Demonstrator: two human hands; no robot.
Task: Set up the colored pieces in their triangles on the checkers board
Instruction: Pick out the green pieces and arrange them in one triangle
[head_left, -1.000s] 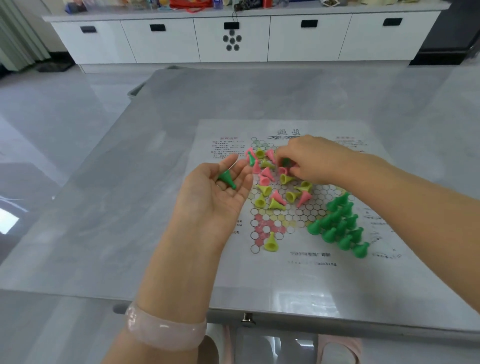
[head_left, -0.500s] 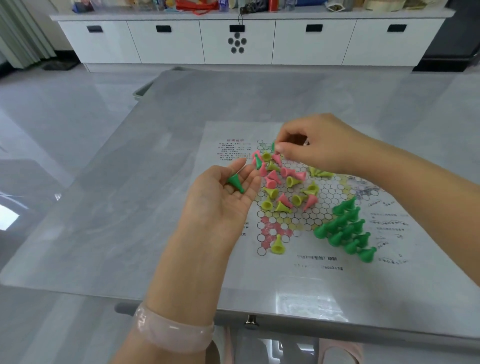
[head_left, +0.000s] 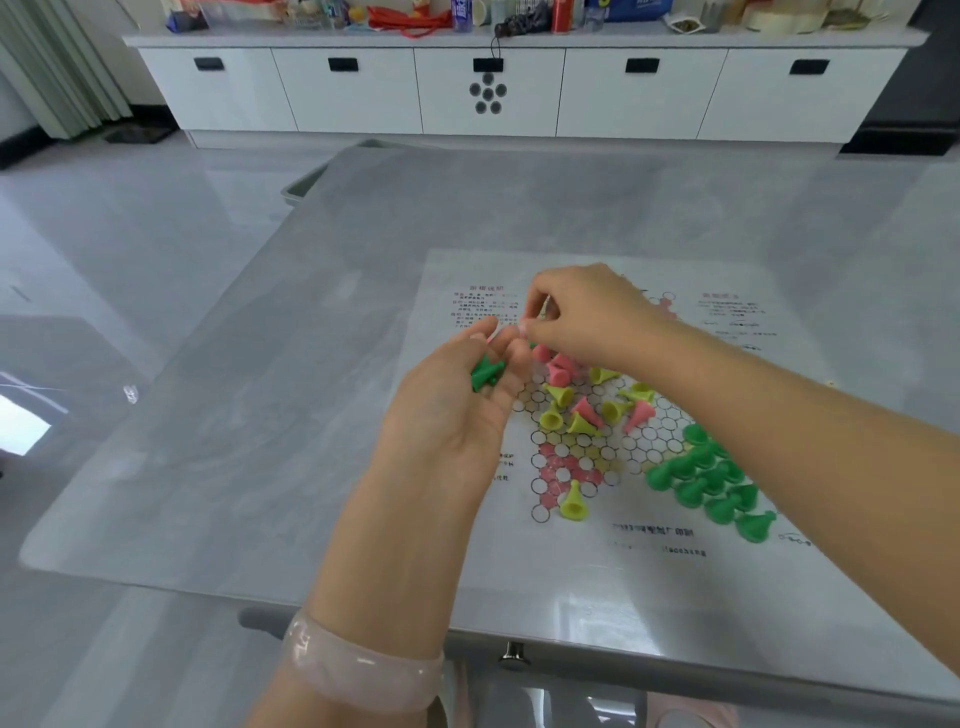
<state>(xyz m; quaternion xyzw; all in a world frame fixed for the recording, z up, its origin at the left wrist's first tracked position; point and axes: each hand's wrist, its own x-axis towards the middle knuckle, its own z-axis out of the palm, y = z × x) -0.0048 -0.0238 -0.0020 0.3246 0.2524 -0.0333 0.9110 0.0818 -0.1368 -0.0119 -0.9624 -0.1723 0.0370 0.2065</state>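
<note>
The paper checkers board (head_left: 597, 566) lies on the grey table. My left hand (head_left: 457, 415) is palm up over the board's left edge, with two dark green cone pieces (head_left: 485, 371) resting on its fingers. My right hand (head_left: 582, 312) hovers just beyond the left fingertips, thumb and forefinger curled together; I see nothing clearly held between them. Under both hands lies a loose pile of pink and yellow pieces (head_left: 582, 410). Several green pieces (head_left: 706, 478) stand grouped in the right triangle. One yellow piece (head_left: 573, 501) stands in the near pink triangle.
The table (head_left: 311, 364) ends at a near edge by my left wrist, which wears a pale bracelet (head_left: 358, 670). A grey tray edge (head_left: 306, 184) shows past the table's far left corner. White cabinets (head_left: 488, 93) line the back wall.
My right hand lifted a green piece from the pile and brought it left to my left hand. The left palm held one green piece before and holds two now.
</note>
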